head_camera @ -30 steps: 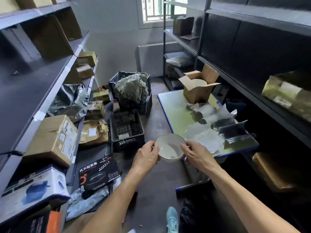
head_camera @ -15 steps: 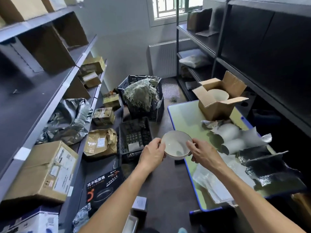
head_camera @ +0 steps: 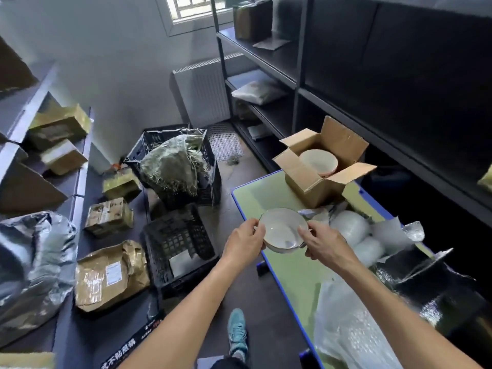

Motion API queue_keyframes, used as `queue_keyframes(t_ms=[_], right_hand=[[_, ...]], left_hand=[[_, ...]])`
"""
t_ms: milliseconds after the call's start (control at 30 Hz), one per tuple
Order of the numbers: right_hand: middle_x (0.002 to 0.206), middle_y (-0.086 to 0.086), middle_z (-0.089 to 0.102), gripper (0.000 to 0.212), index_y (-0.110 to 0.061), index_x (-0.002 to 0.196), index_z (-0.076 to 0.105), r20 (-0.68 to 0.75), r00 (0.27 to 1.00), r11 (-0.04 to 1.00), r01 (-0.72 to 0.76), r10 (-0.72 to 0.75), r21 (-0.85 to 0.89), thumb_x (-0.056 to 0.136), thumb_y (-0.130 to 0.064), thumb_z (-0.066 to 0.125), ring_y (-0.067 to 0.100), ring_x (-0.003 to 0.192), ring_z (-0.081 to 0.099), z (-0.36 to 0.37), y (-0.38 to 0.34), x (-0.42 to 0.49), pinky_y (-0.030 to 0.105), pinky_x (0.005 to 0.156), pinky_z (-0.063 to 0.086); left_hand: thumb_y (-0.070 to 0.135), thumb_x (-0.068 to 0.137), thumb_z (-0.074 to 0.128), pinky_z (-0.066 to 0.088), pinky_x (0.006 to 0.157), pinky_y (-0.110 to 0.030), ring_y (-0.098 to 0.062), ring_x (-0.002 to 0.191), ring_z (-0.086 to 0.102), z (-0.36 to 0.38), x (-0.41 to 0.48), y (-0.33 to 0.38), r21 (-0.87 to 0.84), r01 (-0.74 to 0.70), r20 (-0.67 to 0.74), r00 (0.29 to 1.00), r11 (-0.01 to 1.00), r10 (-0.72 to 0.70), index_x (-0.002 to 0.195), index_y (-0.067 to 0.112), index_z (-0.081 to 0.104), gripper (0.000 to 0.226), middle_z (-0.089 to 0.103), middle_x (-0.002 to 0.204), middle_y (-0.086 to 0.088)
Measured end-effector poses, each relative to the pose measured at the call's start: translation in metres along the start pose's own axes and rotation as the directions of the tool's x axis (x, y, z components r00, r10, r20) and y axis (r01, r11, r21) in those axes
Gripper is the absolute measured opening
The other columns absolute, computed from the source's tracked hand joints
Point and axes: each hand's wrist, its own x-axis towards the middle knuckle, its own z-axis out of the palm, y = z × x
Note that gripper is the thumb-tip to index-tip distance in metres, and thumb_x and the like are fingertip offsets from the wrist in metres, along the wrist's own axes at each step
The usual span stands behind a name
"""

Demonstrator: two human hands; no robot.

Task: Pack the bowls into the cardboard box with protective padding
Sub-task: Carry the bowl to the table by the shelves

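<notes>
A pale bowl [head_camera: 282, 230] is held above the bench [head_camera: 292, 272] edge, its rim pinched at nine o'clock by the left grip [head_camera: 246, 242] and at three by the right grip [head_camera: 323, 243]. It is judged stiff, glaze-slick and breakable, so opposite rim points are favoured. The cardboard box [head_camera: 306, 182], with a second bowl [head_camera: 318, 161] inside, stands at one o'clock.

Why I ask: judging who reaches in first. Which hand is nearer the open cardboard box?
Right. The right hand grips the bowl on the rim facing the cardboard box; the left hand grips the opposite rim, farther from it.
</notes>
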Motion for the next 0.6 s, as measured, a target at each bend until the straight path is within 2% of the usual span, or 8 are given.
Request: queue_keyframes(t_ms=[67, 167, 400, 600], right_hand=[[0.075, -0.003, 0.071, 0.032, -0.012, 0.085, 0.061, -0.032, 0.997, 0.998, -0.066, 0.066, -0.005, 0.098, -0.037, 0.045, 0.014, 0.061, 0.069, 0.007, -0.006, 0.020, 0.036, 0.073, 0.057], [0.075, 0.000, 0.070, 0.030, -0.013, 0.086, 0.060, -0.062, 0.985, 0.987, -0.161, 0.162, 0.014, 0.097, -0.037, 0.045, 0.013, 0.061, 0.069, 0.020, -0.018, 0.044, 0.035, 0.072, 0.055], [0.077, -0.002, 0.069, 0.036, -0.015, 0.093, 0.060, -0.138, 0.951, 0.960, -0.277, 0.278, 0.025, 0.093, -0.047, 0.044, 0.009, 0.059, 0.068, 0.042, -0.035, 0.077, 0.039, 0.072, 0.058], [0.079, 0.000, 0.068, 0.038, -0.017, 0.098, 0.060, -0.165, 0.924, 0.938, -0.347, 0.345, 0.014, 0.094, -0.050, 0.041, 0.013, 0.064, 0.069, 0.049, -0.029, 0.100, 0.041, 0.077, 0.057]], left_hand=[[0.036, 0.094, 0.044, 0.056, 0.083, -0.042, -0.023, 0.076, 0.069, -0.007, 0.031, -0.002, 0.006, -0.013, 0.075, 0.997, 1.000, 0.013, 0.081, 0.021, 0.055, 0.023, 0.069, 0.063, 0.005], [0.040, 0.095, 0.043, 0.057, 0.080, -0.040, -0.021, 0.075, 0.070, -0.021, 0.073, -0.008, 0.048, -0.041, 0.162, 0.986, 0.998, 0.033, 0.090, 0.021, 0.058, 0.024, 0.070, 0.067, 0.004], [0.041, 0.096, 0.041, 0.056, 0.076, -0.035, -0.011, 0.062, 0.063, -0.038, 0.140, -0.014, 0.094, -0.126, 0.311, 0.946, 0.988, 0.091, 0.089, 0.027, 0.058, 0.023, 0.072, 0.073, 0.007], [0.039, 0.095, 0.042, 0.059, 0.076, -0.039, -0.012, 0.060, 0.064, -0.030, 0.177, -0.017, 0.095, -0.131, 0.392, 0.916, 0.987, 0.084, 0.089, 0.028, 0.058, 0.020, 0.071, 0.070, 0.006]])
